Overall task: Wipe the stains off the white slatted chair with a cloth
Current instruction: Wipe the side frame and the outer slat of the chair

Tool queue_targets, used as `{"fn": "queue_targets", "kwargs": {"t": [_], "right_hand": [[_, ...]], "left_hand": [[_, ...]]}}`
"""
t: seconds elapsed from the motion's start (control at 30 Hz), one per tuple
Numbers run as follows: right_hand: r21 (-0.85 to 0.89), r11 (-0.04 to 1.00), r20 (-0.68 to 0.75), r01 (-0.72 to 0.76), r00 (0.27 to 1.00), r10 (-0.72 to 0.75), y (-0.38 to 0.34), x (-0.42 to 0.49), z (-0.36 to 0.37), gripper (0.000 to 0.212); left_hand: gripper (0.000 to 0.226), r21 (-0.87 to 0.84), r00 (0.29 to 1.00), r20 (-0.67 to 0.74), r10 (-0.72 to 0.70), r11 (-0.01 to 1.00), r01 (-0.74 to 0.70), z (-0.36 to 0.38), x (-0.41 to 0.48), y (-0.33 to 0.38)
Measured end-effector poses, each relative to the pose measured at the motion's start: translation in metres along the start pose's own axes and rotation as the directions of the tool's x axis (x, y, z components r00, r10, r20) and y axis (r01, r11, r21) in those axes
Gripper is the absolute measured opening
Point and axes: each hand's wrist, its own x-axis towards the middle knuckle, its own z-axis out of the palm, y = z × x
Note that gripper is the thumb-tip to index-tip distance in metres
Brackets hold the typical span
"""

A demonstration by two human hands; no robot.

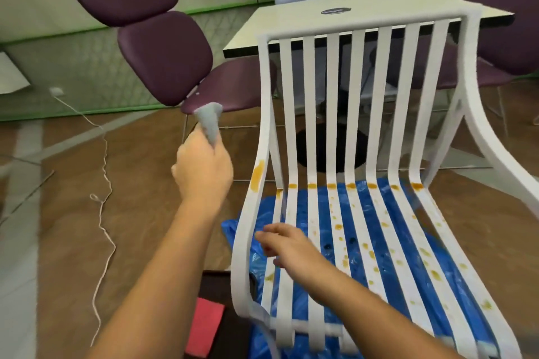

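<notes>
Thin white cord (104, 160) snakes over brown floor at left. Glossy purple padded chair (163, 58) stands behind it. Left hand (204, 166) fisted round soft grey cloth (210, 122); bunched end pokes up from fist, in air just left of white slatted chair (358, 73). Flat red pad (205, 326) at bottom edge, partly hidden by forearm. Right hand (288, 245) loose, fingers slightly spread, holding nothing, over seat's front-left slats; contact lost in blur. Orange-brown stains (258, 175) dot smooth curved slats, thickest along seat-back bend. Crinkled blue plastic sheet (302, 207) under chair. Pale square table (291, 23) behind backrest.
</notes>
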Motion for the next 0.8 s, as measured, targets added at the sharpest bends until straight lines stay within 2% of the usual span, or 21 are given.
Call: {"fn": "queue_targets", "kwargs": {"t": [0.07, 0.17, 0.23, 0.3, 0.33, 0.37, 0.5, 0.63, 0.73, 0.8], "right_hand": [[0.018, 0.999, 0.108, -0.050, 0.993, 0.048, -0.001, -0.001, 0.021, 0.045], [0.140, 0.984, 0.166, -0.110, 0.982, 0.086, 0.000, 0.000, 0.044, 0.047], [0.172, 0.975, 0.101, -0.141, 0.987, 0.125, 0.005, 0.006, 0.055, 0.041], [0.225, 0.960, 0.076, -0.164, 0.986, 0.150, 0.009, 0.012, 0.066, 0.031], [0.261, 0.951, 0.068, -0.167, 0.986, 0.155, 0.010, 0.015, 0.071, 0.027], [0.278, 0.945, 0.046, -0.171, 0.985, 0.164, 0.013, 0.018, 0.075, 0.023], [0.283, 0.943, -0.014, -0.176, 0.982, 0.187, 0.018, 0.025, 0.080, 0.021], [0.308, 0.935, -0.038, -0.178, 0.979, 0.199, 0.018, 0.024, 0.082, 0.021], [0.285, 0.949, -0.070, -0.135, 0.985, 0.161, 0.016, 0.022, 0.084, 0.022], [0.281, 0.954, -0.074, -0.101, 0.989, 0.127, 0.015, 0.019, 0.085, 0.024]], "left_hand": [[0.039, 0.138, 0.990, 0.142, 0.001, 0.990, -0.020, 0.032, 0.032, -0.004], [0.044, 0.124, 0.932, 0.352, 0.087, 0.983, -0.139, 0.082, 0.066, -0.001], [0.039, 0.075, 0.821, 0.554, 0.140, 0.973, -0.217, 0.107, 0.076, 0.000], [0.044, 0.109, 0.670, 0.737, 0.085, 0.964, -0.243, 0.121, 0.073, -0.001], [0.051, 0.138, 0.621, 0.782, 0.056, 0.955, -0.261, 0.121, 0.069, -0.002], [0.056, 0.144, 0.598, 0.801, 0.039, 0.956, -0.256, 0.123, 0.065, -0.006], [0.068, 0.098, 0.623, 0.781, 0.027, 0.981, -0.165, 0.118, 0.050, -0.027], [0.067, 0.093, 0.589, 0.807, 0.032, 0.979, -0.181, 0.096, 0.032, -0.042], [0.059, 0.114, 0.553, 0.832, 0.051, 0.959, -0.260, 0.070, 0.010, -0.049], [0.056, 0.084, 0.571, 0.820, 0.027, 0.982, -0.167, 0.053, -0.006, -0.052]]}}
